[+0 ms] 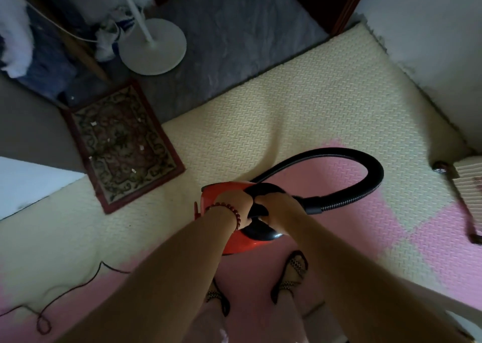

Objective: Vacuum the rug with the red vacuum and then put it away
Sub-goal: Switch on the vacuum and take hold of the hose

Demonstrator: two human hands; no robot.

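Note:
The red vacuum point(212, 195) sits low in front of me on the foam floor mats, its black top and handle under my hands. My left hand point(236, 205), with a red bead bracelet at the wrist, grips the vacuum's top on the left side. My right hand point(276, 209) curls round the black handle beside it. A black ribbed hose point(365, 186) loops from the vacuum out to the right and back. The small patterned rug point(120, 144) with a dark red border lies to the upper left, dotted with several white scraps.
A white fan stand base point(154, 48) rests on grey carpet beyond the rug. A thin dark cord point(70, 293) trails over the mats at lower left. A stick-like tool point(459, 199) lies at the right by a white wall. My sandalled feet point(289, 275) stand below the vacuum.

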